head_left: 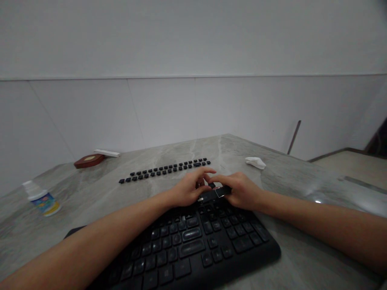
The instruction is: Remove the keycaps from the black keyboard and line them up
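A black keyboard (193, 247) lies in front of me, with both hands over its far edge. Some key spots near that edge look bare. My right hand (243, 191) is closed on a flat black tool (208, 196) with a small silvery tip and a metal-edged rectangle. My left hand (192, 186) is curled beside it, thumb and fingers bent together at a small dark piece (212, 185) that looks like a keycap. The fingertips of both hands meet there and partly hide it. Behind my hands, loose black keycaps (163, 171) stand in two long rows.
The grey marbled table (99, 201) meets a white wall. On the left stands a tilted-looking white spray bottle (45, 203) with a blue label. Farther back lie a reddish-brown wooden object (89, 161) and a white strip (107, 153). A crumpled white tissue (255, 162) lies right of the keycaps.
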A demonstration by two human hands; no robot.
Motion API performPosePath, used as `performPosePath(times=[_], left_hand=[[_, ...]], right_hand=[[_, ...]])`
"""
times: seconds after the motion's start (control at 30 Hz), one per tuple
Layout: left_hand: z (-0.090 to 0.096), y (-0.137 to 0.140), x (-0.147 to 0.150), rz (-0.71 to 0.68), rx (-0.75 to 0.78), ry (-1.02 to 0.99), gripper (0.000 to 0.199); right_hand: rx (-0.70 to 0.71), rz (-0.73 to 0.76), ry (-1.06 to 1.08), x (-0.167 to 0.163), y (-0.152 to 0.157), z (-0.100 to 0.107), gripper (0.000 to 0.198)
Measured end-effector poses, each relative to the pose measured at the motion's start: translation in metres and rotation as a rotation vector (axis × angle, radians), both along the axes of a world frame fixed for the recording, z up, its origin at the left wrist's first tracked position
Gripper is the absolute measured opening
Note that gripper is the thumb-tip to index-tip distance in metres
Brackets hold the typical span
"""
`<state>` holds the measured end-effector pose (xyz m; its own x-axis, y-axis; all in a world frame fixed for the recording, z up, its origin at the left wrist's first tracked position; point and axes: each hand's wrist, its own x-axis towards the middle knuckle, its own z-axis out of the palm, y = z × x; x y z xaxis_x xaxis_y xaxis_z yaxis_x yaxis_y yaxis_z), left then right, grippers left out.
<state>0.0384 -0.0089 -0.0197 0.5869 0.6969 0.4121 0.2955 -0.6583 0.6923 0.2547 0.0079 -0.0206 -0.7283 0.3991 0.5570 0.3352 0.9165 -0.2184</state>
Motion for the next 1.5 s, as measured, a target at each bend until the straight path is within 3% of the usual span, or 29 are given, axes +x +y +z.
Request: performPosePath(times=[0.13, 0.2, 0.27, 0.33, 0.47, 0.67, 1.03, 1.5], left_hand=[[-0.003, 0.001, 0.001, 0.058, -0.002, 0.062, 0.048], [-0.005, 0.002, 0.002, 0.101, -0.047, 0.078, 0.053], [-0.006, 0.004, 0.002, 0.142, -0.058, 0.080, 0.057], [-0.007, 0.005, 0.002, 0.177, -0.039, 0.095, 0.059], [-0.008, 0.006, 0.000, 0.202, -0.010, 0.136, 0.061], [-0.006, 0.004, 0.000, 0.181, 0.047, 0.164, 0.060], [-0.006, 0.004, 0.000, 0.163, 0.121, 0.181, 0.059], [-0.001, 0.000, 0.000, 0.177, 0.149, 0.220, 0.061]], right_hand=[[-0.070, -0.130, 0.123, -0.001, 0.029, 0.016, 0.031], [-0.106, -0.273, 0.251, -0.004, 0.060, 0.026, 0.025], [-0.187, -0.344, 0.216, -0.007, 0.095, 0.030, 0.029], [-0.306, -0.386, 0.120, -0.010, 0.126, 0.026, 0.034], [-0.334, -0.443, 0.101, -0.010, 0.161, 0.001, 0.040], [-0.297, -0.467, 0.037, -0.005, 0.164, -0.020, 0.035], [-0.175, -0.424, -0.119, -0.010, 0.151, -0.017, 0.021], [-0.199, -0.407, -0.088, -0.008, 0.151, -0.015, 0.021]])
